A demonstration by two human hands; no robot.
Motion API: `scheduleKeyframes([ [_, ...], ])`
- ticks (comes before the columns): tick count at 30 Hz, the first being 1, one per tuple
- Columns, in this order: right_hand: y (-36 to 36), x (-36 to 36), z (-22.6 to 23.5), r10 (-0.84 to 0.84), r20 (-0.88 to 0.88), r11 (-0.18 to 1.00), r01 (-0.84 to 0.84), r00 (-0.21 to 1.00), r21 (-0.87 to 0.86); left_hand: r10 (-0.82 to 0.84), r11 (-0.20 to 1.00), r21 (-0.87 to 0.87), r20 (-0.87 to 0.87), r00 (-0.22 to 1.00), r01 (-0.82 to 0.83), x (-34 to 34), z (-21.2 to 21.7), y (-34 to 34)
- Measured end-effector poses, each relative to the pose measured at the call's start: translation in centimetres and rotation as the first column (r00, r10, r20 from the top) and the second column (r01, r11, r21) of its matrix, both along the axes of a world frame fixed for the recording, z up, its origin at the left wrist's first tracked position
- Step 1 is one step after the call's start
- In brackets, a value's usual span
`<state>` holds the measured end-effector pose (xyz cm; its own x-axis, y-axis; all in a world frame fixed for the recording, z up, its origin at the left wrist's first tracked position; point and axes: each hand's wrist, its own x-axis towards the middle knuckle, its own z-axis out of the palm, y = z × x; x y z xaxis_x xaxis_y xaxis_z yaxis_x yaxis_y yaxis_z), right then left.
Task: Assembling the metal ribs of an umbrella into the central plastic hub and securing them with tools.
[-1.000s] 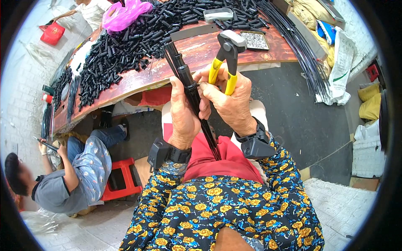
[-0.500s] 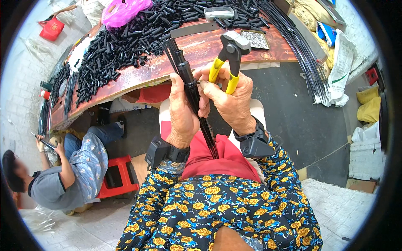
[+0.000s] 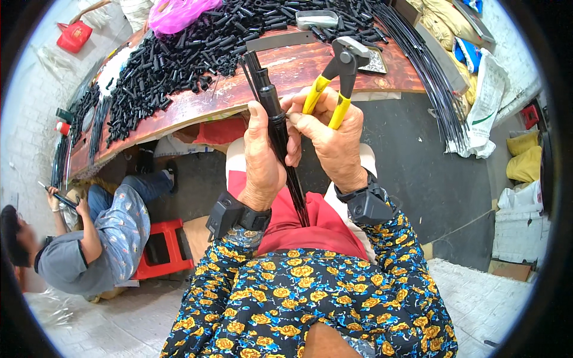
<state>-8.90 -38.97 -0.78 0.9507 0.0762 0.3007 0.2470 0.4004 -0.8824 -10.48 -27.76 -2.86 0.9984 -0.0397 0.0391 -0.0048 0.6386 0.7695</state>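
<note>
My left hand (image 3: 261, 167) is closed around a bundle of thin black rods (image 3: 293, 194), which leans from the table edge down to my lap. A black tubular fitting (image 3: 270, 101) with a collar lies along the bundle's upper part, by the left thumb. The right hand (image 3: 339, 146) grips pliers (image 3: 339, 110) with yellow handles and a dark and silver head pointing up, away from the fitting. Its thumb and fingertips pinch close at the collar. Whatever tiny piece lies between them is too small to make out.
A wooden table (image 3: 221, 95) bears a heap of black tubular parts (image 3: 185, 62), a clear box (image 3: 316, 20), a tray of small pieces (image 3: 375, 62) and long black rods (image 3: 424, 77). On the left a co-worker (image 3: 77, 256) sits by a red stool (image 3: 164, 250). Sacks (image 3: 483, 107) stand at right.
The pliers' head has shifted slightly right and upward in the picture, while the bundle stays in my left hand. The view has tilted a little. The co-worker's head and hands moved slightly.
</note>
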Motion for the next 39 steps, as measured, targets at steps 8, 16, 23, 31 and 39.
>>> scheduleKeyframes([
  [8,-0.2,0.3,-0.2,-0.001,0.019,1.000,0.001,1.000,0.028,0.016,1.000,0.015,-0.023,1.000,-0.016,0.1,-0.2,-0.1],
  [16,0.0,-0.2,0.2,-0.039,0.099,0.992,0.050,0.994,-0.115,-0.005,0.997,0.082,-0.021,1.000,0.007,0.1,-0.2,0.2],
  [23,0.4,-0.1,-0.2,-0.136,0.257,0.960,0.191,0.957,-0.206,0.028,0.994,0.102,-0.005,1.000,-0.028,-0.1,-0.1,0.2],
  [31,0.5,-0.5,-0.1,-0.136,0.224,0.963,0.182,0.965,-0.197,0.053,0.997,0.063,-0.038,0.998,-0.051,-0.1,-0.1,-0.1],
  [39,0.5,-0.5,0.2,-0.060,0.079,0.990,0.069,0.995,-0.119,0.029,0.999,0.032,-0.033,0.999,-0.028,0.0,-0.4,0.2],
])
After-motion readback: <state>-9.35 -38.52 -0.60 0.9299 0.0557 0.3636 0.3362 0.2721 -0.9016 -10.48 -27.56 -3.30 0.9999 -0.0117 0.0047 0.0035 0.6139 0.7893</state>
